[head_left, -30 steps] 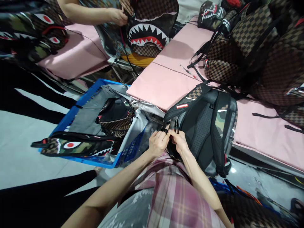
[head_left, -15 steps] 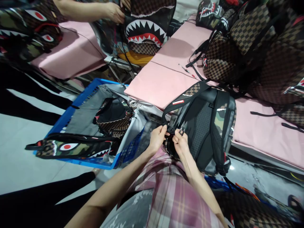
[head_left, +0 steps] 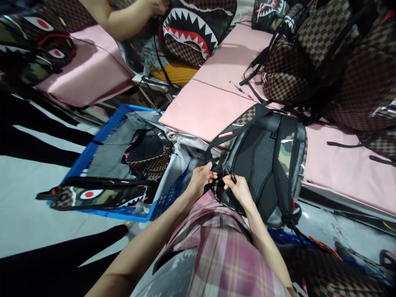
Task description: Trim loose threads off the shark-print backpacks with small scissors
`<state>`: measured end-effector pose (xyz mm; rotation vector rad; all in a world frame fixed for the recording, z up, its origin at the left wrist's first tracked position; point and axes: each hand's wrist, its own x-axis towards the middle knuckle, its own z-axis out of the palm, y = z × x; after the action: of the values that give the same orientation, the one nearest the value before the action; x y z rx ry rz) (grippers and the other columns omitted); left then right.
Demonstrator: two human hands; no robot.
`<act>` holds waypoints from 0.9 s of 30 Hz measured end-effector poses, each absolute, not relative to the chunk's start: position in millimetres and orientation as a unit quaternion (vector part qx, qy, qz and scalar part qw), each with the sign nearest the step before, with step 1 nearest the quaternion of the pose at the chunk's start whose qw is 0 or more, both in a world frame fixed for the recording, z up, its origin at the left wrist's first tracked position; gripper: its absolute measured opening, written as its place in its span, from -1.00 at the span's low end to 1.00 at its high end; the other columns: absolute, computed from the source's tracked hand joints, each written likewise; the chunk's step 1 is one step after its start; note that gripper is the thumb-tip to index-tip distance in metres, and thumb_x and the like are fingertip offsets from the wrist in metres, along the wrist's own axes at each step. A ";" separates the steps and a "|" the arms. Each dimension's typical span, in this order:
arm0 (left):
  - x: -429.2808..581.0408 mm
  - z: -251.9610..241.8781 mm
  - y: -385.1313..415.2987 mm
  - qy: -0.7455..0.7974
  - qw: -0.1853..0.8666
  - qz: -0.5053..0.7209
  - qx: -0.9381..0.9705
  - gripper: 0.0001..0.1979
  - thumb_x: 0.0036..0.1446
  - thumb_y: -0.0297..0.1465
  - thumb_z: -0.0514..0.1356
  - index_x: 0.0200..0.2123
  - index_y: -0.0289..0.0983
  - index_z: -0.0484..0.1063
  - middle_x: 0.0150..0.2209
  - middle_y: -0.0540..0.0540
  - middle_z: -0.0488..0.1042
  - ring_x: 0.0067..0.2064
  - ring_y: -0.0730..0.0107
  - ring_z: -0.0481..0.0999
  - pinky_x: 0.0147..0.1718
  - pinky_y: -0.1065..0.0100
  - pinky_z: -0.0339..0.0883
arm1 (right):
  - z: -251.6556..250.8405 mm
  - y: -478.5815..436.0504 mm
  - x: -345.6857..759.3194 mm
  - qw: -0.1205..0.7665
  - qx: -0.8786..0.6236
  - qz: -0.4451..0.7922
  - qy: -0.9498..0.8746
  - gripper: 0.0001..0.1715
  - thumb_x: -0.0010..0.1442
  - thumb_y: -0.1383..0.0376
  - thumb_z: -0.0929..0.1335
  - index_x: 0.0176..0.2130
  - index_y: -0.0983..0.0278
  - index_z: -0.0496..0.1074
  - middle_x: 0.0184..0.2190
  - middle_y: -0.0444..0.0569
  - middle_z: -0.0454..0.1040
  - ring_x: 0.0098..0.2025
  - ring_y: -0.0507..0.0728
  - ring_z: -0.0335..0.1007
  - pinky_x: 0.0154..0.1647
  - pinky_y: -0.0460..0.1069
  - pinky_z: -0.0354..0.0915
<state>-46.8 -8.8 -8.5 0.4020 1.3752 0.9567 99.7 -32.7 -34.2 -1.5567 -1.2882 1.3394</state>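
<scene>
A black backpack (head_left: 261, 165) with camouflage and checkered patches leans against the pink table's edge, its padded back and shoulder straps facing me. At its lower left side, my left hand (head_left: 201, 178) pinches the black shoulder strap (head_left: 215, 150) near its lower end. Close beside it, my right hand (head_left: 237, 187) is closed around small dark thread snips (head_left: 234, 179), of which only a bit shows. Its fingertips are pressed together by the bag's side; whether they also pinch a thread is too small to tell.
Left of me stands a blue crate (head_left: 107, 212) with a grey lining and several bags. Checkered backpacks (head_left: 324, 37) are heaped on the pink table (head_left: 198, 99), near a pen (head_left: 241, 90). Across from me, a person's arm (head_left: 123, 20) holds a shark-mouth bag (head_left: 198, 33).
My right hand has turned, so the snips' blades no longer point up in view. My left hand has shifted slightly left and down. The person opposite has moved their arm and tilted their bag.
</scene>
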 end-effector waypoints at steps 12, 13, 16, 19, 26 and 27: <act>-76.3 -4.2 1.7 0.733 0.359 0.289 0.501 -0.69 -0.01 -0.18 0.11 -0.65 -0.25 0.32 -0.69 0.03 0.29 -0.55 0.43 0.30 -0.50 0.39 0.17 | -0.8 -67.1 120.2 0.329 -0.593 0.388 -0.624 -0.84 0.17 0.29 0.30 -0.33 0.20 0.50 -0.31 -0.11 0.54 -0.27 0.06 0.44 -0.24 -0.08 0.26; -80.3 0.3 4.5 0.714 0.296 0.260 0.579 -0.72 -0.01 -0.19 0.12 -0.64 -0.22 0.33 -0.67 0.01 0.30 -0.52 0.37 0.32 -0.48 0.35 0.18 | 6.0 -80.9 140.6 0.356 -0.606 0.374 -0.605 -0.83 0.17 0.29 0.30 -0.28 0.19 0.50 -0.26 -0.10 0.54 -0.23 0.06 0.44 -0.19 -0.08 0.27; -72.9 16.1 3.8 0.632 0.127 0.272 0.715 -0.80 0.03 -0.22 0.12 -0.33 -0.17 0.43 -0.36 -0.13 0.46 -0.22 0.13 0.41 -0.26 0.19 0.24 | 22.8 -122.6 210.3 0.466 -0.694 0.305 -0.457 -0.78 0.16 0.23 0.30 -0.22 0.19 0.50 -0.21 -0.07 0.53 -0.15 0.10 0.44 -0.09 -0.01 0.29; -30.4 20.6 -7.4 0.519 0.086 0.322 0.787 -0.75 0.11 -0.30 0.09 -0.15 -0.22 0.42 -0.19 -0.19 0.48 -0.12 0.12 0.41 -0.13 0.14 0.20 | 22.8 -146.7 268.3 0.488 -0.783 0.214 -0.321 -0.74 0.11 0.17 0.32 -0.26 0.25 0.51 -0.29 -0.03 0.55 -0.21 0.15 0.46 -0.12 0.05 0.31; 92.0 -7.1 -37.5 0.410 0.316 0.232 0.823 -0.83 0.17 -0.38 0.09 -0.30 -0.19 0.49 -0.30 -0.02 0.54 -0.22 0.33 0.44 -0.22 0.27 0.15 | -0.2 -132.5 290.7 0.477 -0.760 0.275 -0.344 -0.72 0.06 0.17 0.34 -0.27 0.27 0.51 -0.28 -0.01 0.57 -0.16 0.19 0.47 -0.05 0.07 0.29; 101.6 -8.9 -40.6 0.405 0.316 0.228 0.827 -0.83 0.18 -0.38 0.09 -0.28 -0.18 0.49 -0.28 -0.02 0.53 -0.21 0.34 0.43 -0.20 0.27 0.13 | -2.1 -127.1 289.7 0.466 -0.758 0.288 -0.355 -0.72 0.05 0.18 0.34 -0.26 0.26 0.51 -0.26 -0.02 0.56 -0.15 0.18 0.46 -0.05 0.07 0.28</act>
<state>101.6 -40.6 -8.9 2.1790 1.0668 0.5993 289.7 -127.1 -2.1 -1.8600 -0.8723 0.7082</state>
